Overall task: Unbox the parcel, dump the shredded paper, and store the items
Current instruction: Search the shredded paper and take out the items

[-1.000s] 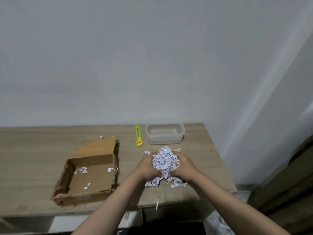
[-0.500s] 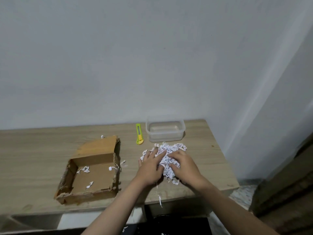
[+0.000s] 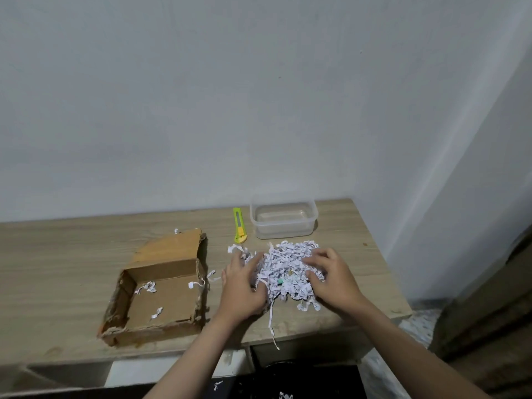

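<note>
A heap of white shredded paper (image 3: 283, 269) lies on the wooden table (image 3: 57, 269), right of centre. My left hand (image 3: 243, 286) rests on its left side with fingers spread. My right hand (image 3: 331, 279) presses on its right side, fingers apart and curled into the shreds. A small green item (image 3: 280, 281) and a brownish speck (image 3: 290, 273) show through the paper between my hands. The opened cardboard box (image 3: 161, 292) sits to the left with its flap back, holding only a few paper scraps.
A clear plastic container (image 3: 283, 218) stands behind the heap, near the wall. A yellow-green utility knife (image 3: 239, 229) lies left of it. A strand of paper hangs over the table's front edge. A dark bin (image 3: 302, 381) sits below the edge.
My hands put the gathered paper down on the table and moved apart, spreading the heap flat. A small green item has come into view in the paper.
</note>
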`<action>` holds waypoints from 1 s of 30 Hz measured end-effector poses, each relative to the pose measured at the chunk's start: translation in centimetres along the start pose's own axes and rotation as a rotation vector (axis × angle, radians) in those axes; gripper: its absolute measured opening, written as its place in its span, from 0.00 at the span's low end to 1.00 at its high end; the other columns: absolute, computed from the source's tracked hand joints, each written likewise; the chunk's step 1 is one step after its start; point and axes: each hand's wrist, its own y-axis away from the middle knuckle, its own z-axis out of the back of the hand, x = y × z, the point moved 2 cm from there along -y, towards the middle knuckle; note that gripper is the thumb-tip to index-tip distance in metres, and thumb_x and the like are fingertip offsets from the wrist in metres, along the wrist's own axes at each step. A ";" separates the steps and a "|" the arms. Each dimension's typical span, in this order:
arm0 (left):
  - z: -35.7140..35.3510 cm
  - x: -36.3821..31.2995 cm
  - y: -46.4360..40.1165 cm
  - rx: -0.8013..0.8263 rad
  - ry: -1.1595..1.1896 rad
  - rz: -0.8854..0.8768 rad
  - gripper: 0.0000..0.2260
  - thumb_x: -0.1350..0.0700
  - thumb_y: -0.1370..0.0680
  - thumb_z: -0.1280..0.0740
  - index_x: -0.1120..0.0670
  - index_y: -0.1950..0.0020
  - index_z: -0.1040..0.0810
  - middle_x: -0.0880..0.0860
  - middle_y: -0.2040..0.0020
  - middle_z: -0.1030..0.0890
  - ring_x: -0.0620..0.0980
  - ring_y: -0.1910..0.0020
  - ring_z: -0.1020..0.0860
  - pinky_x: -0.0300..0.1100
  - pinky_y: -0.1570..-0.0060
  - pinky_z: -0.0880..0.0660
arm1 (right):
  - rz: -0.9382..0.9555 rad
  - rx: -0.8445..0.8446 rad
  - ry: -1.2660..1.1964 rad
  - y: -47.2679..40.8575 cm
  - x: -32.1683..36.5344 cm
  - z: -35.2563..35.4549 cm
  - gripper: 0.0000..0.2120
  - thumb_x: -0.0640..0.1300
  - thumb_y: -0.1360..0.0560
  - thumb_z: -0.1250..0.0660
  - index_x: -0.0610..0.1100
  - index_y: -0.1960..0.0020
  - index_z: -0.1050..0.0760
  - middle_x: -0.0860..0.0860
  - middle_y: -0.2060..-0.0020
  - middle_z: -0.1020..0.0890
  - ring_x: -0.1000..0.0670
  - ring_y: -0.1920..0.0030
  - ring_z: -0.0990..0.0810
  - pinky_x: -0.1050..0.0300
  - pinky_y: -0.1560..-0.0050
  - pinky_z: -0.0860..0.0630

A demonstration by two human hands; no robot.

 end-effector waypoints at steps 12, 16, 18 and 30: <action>-2.9 1.3 0.7 0.195 -0.316 -0.083 0.21 0.45 0.19 0.49 0.33 0.26 0.49 0.39 0.22 0.52 0.46 0.23 0.54 0.62 0.29 0.56 | 0.057 0.033 0.211 0.6 0.7 -2.1 0.14 0.54 0.28 0.33 0.58 0.43 0.23 0.60 0.52 0.28 0.55 0.46 0.32 0.55 0.42 0.33; -2.5 2.2 0.7 0.168 -0.367 -0.082 0.21 0.45 0.19 0.49 0.33 0.27 0.50 0.41 0.22 0.51 0.48 0.23 0.53 0.62 0.28 0.54 | -0.006 0.062 0.202 0.4 -0.2 -0.7 0.12 0.55 0.28 0.32 0.58 0.45 0.23 0.58 0.52 0.26 0.54 0.46 0.31 0.53 0.43 0.32; -2.3 2.4 0.7 0.151 -0.363 -0.066 0.21 0.45 0.19 0.49 0.33 0.27 0.49 0.43 0.22 0.50 0.49 0.23 0.53 0.63 0.29 0.53 | -0.014 0.080 0.195 0.4 -0.6 0.0 0.10 0.53 0.28 0.32 0.58 0.46 0.22 0.57 0.52 0.25 0.53 0.45 0.30 0.53 0.44 0.33; -2.9 0.2 1.4 0.031 -0.297 -0.250 0.23 0.48 0.24 0.51 0.38 0.28 0.39 0.41 0.24 0.46 0.51 0.23 0.49 0.63 0.30 0.58 | 0.211 0.036 0.190 0.5 2.6 -2.4 0.09 0.44 0.27 0.36 0.51 0.48 0.21 0.56 0.56 0.21 0.52 0.51 0.27 0.50 0.46 0.27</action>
